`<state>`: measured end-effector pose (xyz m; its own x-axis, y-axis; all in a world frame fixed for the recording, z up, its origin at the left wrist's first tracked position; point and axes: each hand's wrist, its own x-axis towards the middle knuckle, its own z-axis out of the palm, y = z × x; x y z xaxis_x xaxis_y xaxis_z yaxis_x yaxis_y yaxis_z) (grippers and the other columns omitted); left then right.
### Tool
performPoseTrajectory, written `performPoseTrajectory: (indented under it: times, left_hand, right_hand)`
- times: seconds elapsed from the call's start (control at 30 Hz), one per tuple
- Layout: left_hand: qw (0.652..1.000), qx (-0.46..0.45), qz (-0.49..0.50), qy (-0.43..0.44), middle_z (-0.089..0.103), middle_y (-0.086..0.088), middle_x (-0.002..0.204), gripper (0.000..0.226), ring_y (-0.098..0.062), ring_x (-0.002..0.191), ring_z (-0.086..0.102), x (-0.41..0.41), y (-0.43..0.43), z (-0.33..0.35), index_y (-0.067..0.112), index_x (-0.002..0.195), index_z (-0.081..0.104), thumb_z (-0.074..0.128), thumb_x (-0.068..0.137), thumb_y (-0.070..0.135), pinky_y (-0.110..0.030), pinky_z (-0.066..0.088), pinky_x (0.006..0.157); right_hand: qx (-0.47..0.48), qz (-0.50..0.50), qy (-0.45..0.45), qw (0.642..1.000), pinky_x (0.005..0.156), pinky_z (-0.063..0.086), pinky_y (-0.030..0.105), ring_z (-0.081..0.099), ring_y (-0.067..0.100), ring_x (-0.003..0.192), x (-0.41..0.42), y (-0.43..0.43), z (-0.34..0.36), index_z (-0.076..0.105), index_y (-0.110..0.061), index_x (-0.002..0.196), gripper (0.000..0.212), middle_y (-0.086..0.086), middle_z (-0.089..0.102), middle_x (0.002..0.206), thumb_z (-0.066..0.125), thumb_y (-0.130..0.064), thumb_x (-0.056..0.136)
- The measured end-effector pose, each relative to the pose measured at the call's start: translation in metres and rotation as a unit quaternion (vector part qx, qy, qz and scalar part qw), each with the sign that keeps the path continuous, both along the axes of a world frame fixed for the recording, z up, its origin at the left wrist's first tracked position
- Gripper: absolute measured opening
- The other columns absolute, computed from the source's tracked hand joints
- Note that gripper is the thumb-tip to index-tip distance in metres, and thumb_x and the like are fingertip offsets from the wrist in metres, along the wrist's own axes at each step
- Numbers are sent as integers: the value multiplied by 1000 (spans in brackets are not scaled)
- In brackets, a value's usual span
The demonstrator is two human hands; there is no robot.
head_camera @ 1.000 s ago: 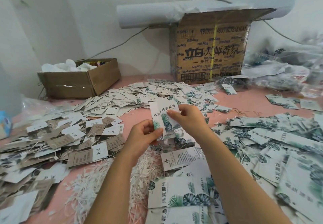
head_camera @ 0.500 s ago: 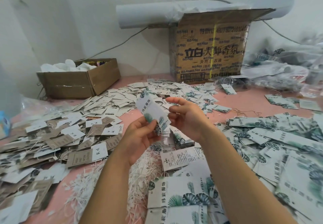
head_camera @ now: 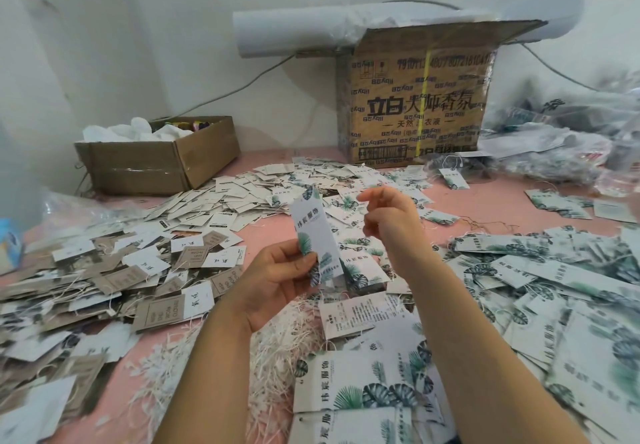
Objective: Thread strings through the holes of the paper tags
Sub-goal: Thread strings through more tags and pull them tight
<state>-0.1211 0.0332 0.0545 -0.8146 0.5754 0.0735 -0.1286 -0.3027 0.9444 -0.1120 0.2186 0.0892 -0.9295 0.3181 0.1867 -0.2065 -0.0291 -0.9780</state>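
Note:
My left hand (head_camera: 277, 281) pinches a white paper tag (head_camera: 313, 232) with green leaf print by its lower end, and the tag stands upright above the table. My right hand (head_camera: 389, 216) hovers just right of the tag's top, apart from it, fingers loosely curled. Whether it holds a string I cannot tell; no string shows between its fingers. A heap of white strings (head_camera: 277, 346) lies below my hands on the pink table (head_camera: 502, 208).
Leaf-print tags (head_camera: 571, 291) are piled on the right and near me. Brown and white tags (head_camera: 114, 270) cover the left. A small open carton (head_camera: 156, 163) stands back left, a tall printed carton (head_camera: 415, 114) at the back, plastic bags (head_camera: 561, 152) back right.
My right hand has let go of the tag and drawn up and to the right. The left hand has kept the tag, which tilted and now stands more upright.

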Motion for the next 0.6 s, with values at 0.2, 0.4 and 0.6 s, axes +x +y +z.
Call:
performPoseTrajectory:
  times: [0.2, 0.4, 0.6]
  left_hand:
    - [999, -17, 27, 7, 72, -10, 80, 21, -16, 65, 67, -4, -7, -1, 8, 83, 76, 61, 69, 5, -23, 56, 56]
    - [998, -51, 13, 17, 72, -9, 80, 25, -14, 62, 66, -1, 1, 1, 4, 91, 70, 66, 67, 9, -22, 51, 52]
    - [998, -54, 16, 23, 73, -9, 83, 31, -16, 67, 68, 1, 5, 3, 3, 97, 67, 65, 67, 10, -25, 54, 56]
  right_hand:
    - [305, 104, -169, 931, 53, 49, 24, 65, 15, 64, 3, 9, -8, 60, -19, 85, 36, 1, 60, 96, 35, 7, 86]
    - [461, 42, -98, 881, 81, 46, 31, 54, 20, 101, 0, 5, -10, 66, -22, 104, 31, 1, 61, 115, 51, -8, 80]
    - [39, 303, -83, 949, 71, 57, 27, 69, 13, 80, 10, -16, -10, 59, -17, 98, 41, -1, 73, 87, 36, 15, 89]
